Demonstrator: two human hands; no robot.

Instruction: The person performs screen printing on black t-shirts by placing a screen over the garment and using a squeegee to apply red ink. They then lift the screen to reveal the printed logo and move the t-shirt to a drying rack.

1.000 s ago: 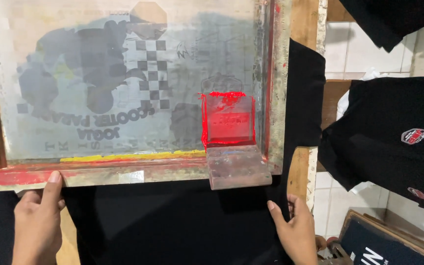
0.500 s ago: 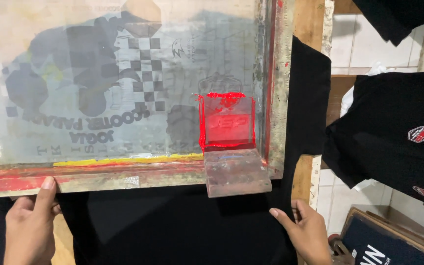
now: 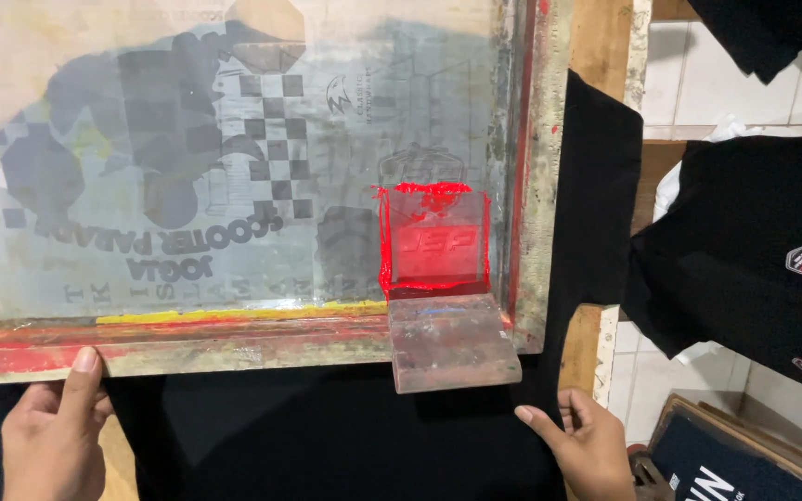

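A wooden-framed printing screen (image 3: 234,339) lies over a black garment (image 3: 327,436) on a board. A grey stencil design fills its mesh, with a patch of red ink (image 3: 433,246) near the right side. A small squeegee block (image 3: 452,341) rests on the frame's near edge below the red ink. My left hand (image 3: 53,436) holds the black garment at the lower left, thumb pressed against the frame's near rail. My right hand (image 3: 587,441) rests on the garment's right edge below the frame corner, fingers curled on the cloth.
Black shirts (image 3: 754,241) with small red-and-white badges hang at the right in front of a white tiled wall. A dark board with white lettering (image 3: 726,464) leans at the lower right. The wooden board edge (image 3: 587,343) shows beside the garment.
The view has shifted slightly. My left hand has slid a little to the right along the near rail and my right hand has moved right and down on the cloth. The screen stays down.
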